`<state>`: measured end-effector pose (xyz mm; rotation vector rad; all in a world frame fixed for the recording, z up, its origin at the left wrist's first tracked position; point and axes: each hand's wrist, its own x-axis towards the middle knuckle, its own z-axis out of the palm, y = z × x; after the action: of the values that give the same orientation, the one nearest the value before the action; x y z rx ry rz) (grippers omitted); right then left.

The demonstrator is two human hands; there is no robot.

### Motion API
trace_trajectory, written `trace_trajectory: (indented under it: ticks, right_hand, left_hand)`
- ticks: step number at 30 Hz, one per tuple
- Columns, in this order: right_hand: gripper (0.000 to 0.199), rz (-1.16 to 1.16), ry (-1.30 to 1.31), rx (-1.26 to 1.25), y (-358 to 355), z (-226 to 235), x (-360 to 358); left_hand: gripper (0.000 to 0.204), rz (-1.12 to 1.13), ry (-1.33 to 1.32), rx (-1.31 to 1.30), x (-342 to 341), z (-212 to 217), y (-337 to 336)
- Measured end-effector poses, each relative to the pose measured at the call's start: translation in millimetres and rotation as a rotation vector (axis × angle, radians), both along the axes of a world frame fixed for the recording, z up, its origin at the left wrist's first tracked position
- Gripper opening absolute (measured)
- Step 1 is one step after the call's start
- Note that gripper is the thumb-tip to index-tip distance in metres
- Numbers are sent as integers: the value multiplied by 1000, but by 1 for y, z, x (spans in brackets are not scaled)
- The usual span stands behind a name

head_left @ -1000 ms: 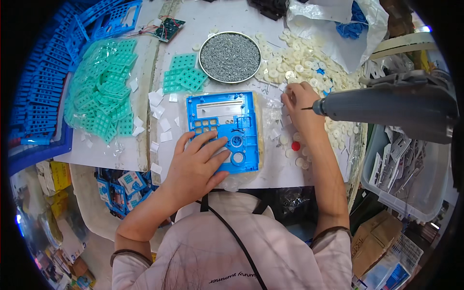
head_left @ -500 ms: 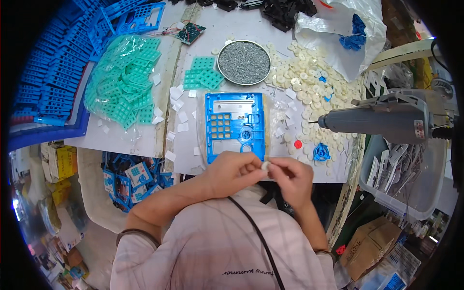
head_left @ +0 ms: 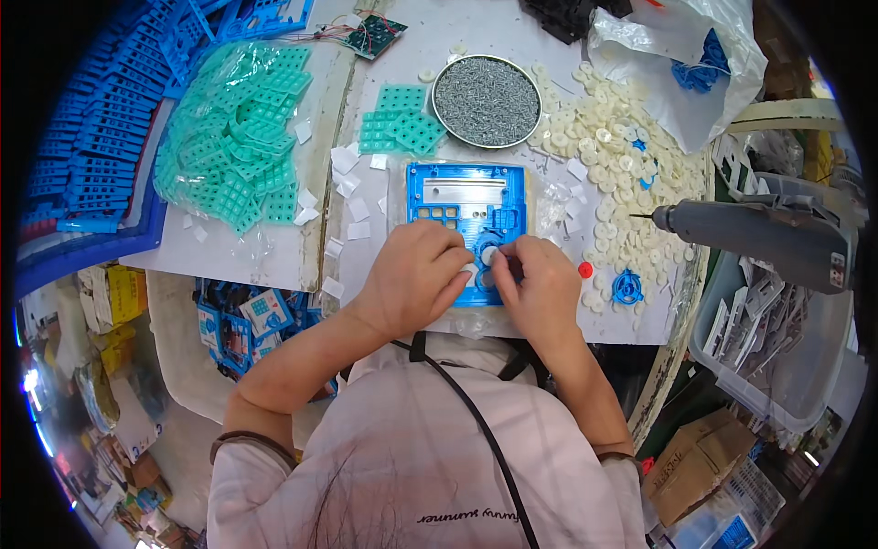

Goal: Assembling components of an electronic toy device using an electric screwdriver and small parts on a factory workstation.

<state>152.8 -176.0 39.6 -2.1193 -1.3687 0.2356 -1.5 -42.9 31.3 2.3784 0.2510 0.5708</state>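
The blue panel (head_left: 466, 206) looks like hard moulded plastic with a slight sheen, its window strip pale and matt. The teal keypads (head_left: 398, 131) look soft and rubbery, some under glossy clear film (head_left: 233, 137). The round dish (head_left: 487, 101) holds grey metal bits with a dull glint. The white discs (head_left: 622, 174) look like smooth plastic. The screwdriver (head_left: 759, 240) body is matt grey.

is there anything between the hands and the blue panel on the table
Nothing visible stands between them. The left hand and the right hand both rest on the lower edge of the blue panel, fingertips meeting over a small white part. The hanging electric screwdriver sits off to the right, clear of them.
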Motion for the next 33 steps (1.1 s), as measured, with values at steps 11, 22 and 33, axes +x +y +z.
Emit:
trace_trajectory:
  ticks: [11, 22, 33]
  right_hand:
    - [17, -88, -50, -75, 9, -7, -9]
    - [19, -89, -49, -66, 9, -8, -10]
    - [15, -91, 175, -78, 4, 0, 2]
  left_hand:
    - [33, -54, 73, 85, -2, -8, 1]
    - [35, -49, 170, 195, 6, -3, 3]
    - [41, -64, 190, 181, 8, -5, -1]
